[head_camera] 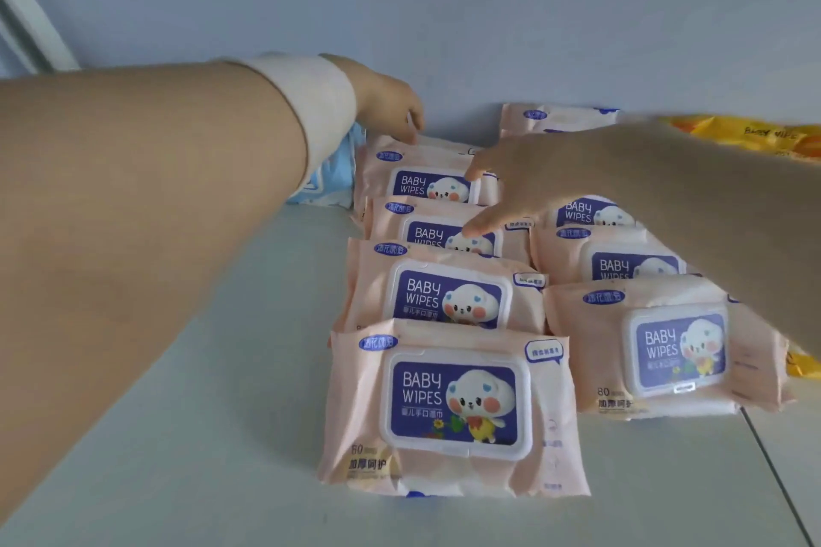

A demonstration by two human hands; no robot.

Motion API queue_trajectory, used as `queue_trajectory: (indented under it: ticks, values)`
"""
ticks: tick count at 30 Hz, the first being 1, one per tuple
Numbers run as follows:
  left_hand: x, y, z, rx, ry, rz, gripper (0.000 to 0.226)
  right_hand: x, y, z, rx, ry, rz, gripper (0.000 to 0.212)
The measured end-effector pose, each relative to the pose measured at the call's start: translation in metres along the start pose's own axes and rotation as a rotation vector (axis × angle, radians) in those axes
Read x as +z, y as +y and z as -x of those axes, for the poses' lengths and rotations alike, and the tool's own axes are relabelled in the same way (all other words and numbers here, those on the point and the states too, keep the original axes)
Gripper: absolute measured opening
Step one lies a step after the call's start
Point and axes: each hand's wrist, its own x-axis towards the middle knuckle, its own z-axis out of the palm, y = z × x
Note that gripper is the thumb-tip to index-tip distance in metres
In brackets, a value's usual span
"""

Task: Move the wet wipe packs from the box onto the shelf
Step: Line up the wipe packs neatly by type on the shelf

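In the head view, the wet wipe packs are seen already laid on the white shelf [213,391] in two overlapping columns that run from the lower centre of the frame up toward the wall [444,13]. The long axis of each pack is laid across the frame, left to right. The box is not shown. The left hand [391,107] is reached to the upper centre, and its fingers are bent down onto the far edge of the rearmost pink pack [400,178] of the left column; whether that edge is pinched cannot be told. The right hand [520,178] is held spread and relaxed just to the right, over the seam between the columns, and nothing is gripped by it. The rearmost pack is therefore judged nearer the left hand, and any squaring push would be made along the column. A blue pack [333,178] is partly hidden behind the left wrist.
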Motion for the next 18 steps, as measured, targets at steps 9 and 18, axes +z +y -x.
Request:
queue_trajectory:
  ticks: [9,18]
  values:
    - [0.014,-0.007,-0.053,0.074,-0.070,0.036,0.053,0.036,0.012,-0.028,-0.041,0.152,-0.083,0.089]
    - [0.031,-0.004,-0.059,0.177,0.023,0.054,0.036,0.043,0.014,-0.028,-0.013,0.183,-0.139,0.101]
